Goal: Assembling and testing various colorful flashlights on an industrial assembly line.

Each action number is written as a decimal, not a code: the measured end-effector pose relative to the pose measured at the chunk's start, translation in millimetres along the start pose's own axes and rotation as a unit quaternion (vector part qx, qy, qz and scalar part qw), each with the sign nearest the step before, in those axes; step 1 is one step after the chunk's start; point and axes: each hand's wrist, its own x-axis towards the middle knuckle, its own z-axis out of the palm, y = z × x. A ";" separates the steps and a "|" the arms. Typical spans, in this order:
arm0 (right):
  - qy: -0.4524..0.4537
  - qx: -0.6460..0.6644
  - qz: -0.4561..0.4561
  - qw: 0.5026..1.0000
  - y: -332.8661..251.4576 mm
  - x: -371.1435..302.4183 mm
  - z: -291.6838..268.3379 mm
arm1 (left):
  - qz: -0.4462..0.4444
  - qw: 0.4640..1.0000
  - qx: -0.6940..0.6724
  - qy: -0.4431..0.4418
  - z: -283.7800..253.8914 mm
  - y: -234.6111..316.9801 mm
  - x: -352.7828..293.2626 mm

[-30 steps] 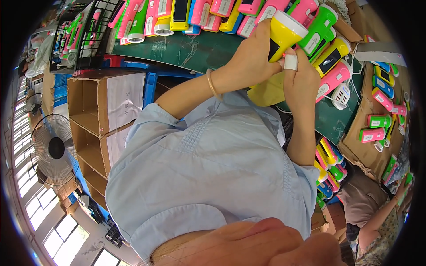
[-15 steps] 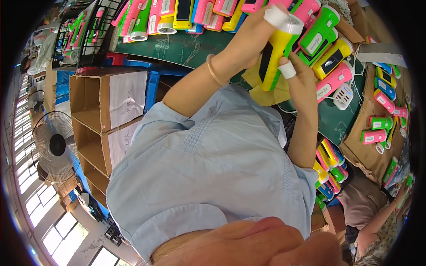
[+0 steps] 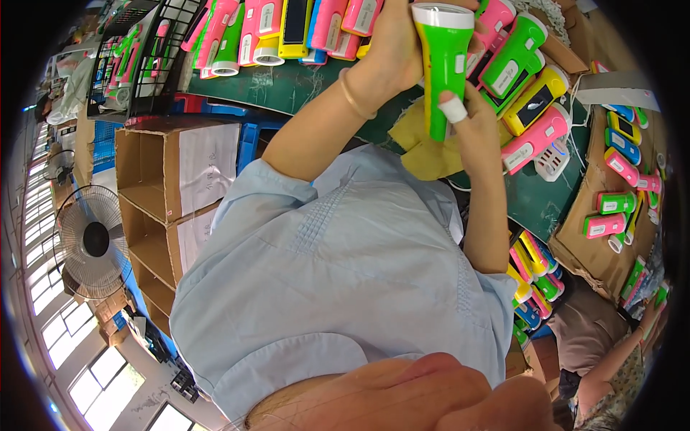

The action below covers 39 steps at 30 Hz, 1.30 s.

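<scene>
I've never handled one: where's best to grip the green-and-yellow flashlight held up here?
Probably grip the green-and-yellow flashlight by its slim handle, from the right: its head flares wide on top, and the left hand crowds its left.

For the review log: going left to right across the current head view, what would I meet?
Round fan → cardboard shelf unit → bangle on the person's left arm → held green-and-yellow flashlight → white charger → blue flashlight on the cardboard.
</scene>
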 end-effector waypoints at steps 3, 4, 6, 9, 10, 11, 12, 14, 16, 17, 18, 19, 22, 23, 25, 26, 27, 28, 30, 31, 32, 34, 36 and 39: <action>0.242 -0.326 -0.224 0.886 4.8 -2.1 8.4 | 0.029 0.993 0.044 0.109 29.2 -11.4 -15.7; 0.194 -0.285 -0.202 0.917 6.5 -6.0 6.5 | 0.092 0.973 0.086 0.195 39.2 -19.2 -12.2; 0.107 -0.142 -0.121 0.977 -2.7 -13.4 7.0 | 0.011 0.982 0.059 0.177 5.0 -23.9 -15.7; 0.062 0.023 -0.068 0.995 2.7 -2.9 -2.1 | -0.016 0.988 0.033 0.150 18.3 -26.4 -11.7; 0.013 0.079 -0.002 0.997 5.6 -1.4 -6.6 | -0.026 0.988 0.025 0.151 22.4 -26.5 -12.0; 0.012 0.080 -0.002 0.997 9.6 0.6 -10.4 | -0.022 0.988 0.035 0.150 20.8 -29.0 -12.9; -0.019 0.102 0.017 0.994 13.7 1.5 -12.6 | -0.019 0.987 0.046 0.150 19.8 -31.7 -14.7; -0.051 0.125 0.037 0.990 15.0 0.5 -13.1 | -0.006 0.984 0.042 0.173 19.3 -34.0 -11.4; -0.011 0.093 0.016 0.995 7.9 0.0 -9.6 | 0.012 0.992 0.050 0.116 14.1 -34.2 -8.6; -0.011 0.074 -0.004 0.997 12.8 4.2 -13.3 | -0.022 0.988 0.051 0.142 15.2 -37.7 -0.7; 0.025 0.099 0.006 0.995 18.7 2.8 -15.8 | -0.046 0.983 0.054 0.167 22.0 -34.9 8.8; 0.058 0.125 0.011 0.990 17.6 3.3 -16.9 | -0.051 0.980 0.057 0.184 27.8 -34.7 14.9; 0.123 0.281 0.113 0.945 13.2 -7.6 -58.7 | -0.045 0.960 0.278 0.000 28.2 4.7 24.0; 0.151 0.320 0.096 0.930 7.8 -10.4 -84.3 | 0.033 0.920 0.391 0.010 12.0 30.0 33.1; 0.258 0.250 0.025 0.933 6.4 -20.6 -153.7 | 0.206 0.687 0.695 0.049 -21.8 110.6 52.2; 0.357 0.156 -0.009 0.921 6.3 -33.7 -190.9 | 0.302 0.544 0.779 0.071 -43.5 148.0 65.1; 0.450 0.094 -0.016 0.888 7.1 -36.6 -220.1 | 0.480 0.254 0.835 0.088 -96.6 188.0 86.6; 0.514 0.054 -0.006 0.856 1.3 -38.7 -243.2 | 0.209 0.384 0.864 0.251 -114.5 203.6 96.0; 0.568 -0.003 0.015 0.823 6.9 -34.4 -296.5 | -0.070 0.323 0.915 0.230 -147.6 256.7 114.9; 0.562 -0.028 0.014 0.826 7.4 -16.8 -303.4 | -0.049 0.391 0.838 0.378 -188.6 275.8 119.9; 0.551 -0.126 0.036 0.824 6.7 -1.5 -308.4 | -0.102 0.235 0.940 0.225 -222.1 298.1 126.5; 0.568 -0.084 -0.025 0.819 10.4 15.8 -323.8 | -0.008 0.058 0.998 -0.036 -254.5 286.2 144.8; 0.551 -0.183 0.009 0.814 8.6 23.2 -326.4 | -0.001 0.116 0.993 0.030 -252.6 300.9 142.5; 0.551 -0.259 0.008 0.793 6.6 17.0 -314.5 | 0.013 0.291 0.937 0.194 -224.7 289.7 135.6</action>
